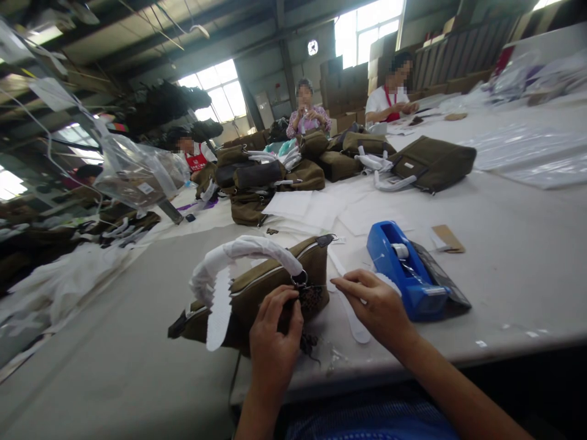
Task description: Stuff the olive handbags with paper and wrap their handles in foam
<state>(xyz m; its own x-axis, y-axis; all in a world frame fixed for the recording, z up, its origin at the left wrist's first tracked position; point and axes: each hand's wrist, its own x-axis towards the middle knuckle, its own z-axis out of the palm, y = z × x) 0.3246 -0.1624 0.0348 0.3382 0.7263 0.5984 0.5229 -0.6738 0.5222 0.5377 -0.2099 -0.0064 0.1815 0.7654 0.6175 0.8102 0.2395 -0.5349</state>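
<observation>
Our pale bench (518, 263), well laden

We see a blue tape dispenser (410, 290) standing on it. Left of the dispenser sits an olive bag (250, 296); beyond the dispenser and leftward, white sheets (293, 203) and a heap of bags (257, 175); just behind it, a brown card (449, 238).

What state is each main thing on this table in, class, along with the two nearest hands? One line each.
near bag, standing
zip, closed where visible
handle, wrapped in white
dispenser, upright, loaded with tape
far bag, lying down
bag pile, heaped
left hand, fingers bent at the near bag
right hand, off the near bag, fingers drawn together
</observation>
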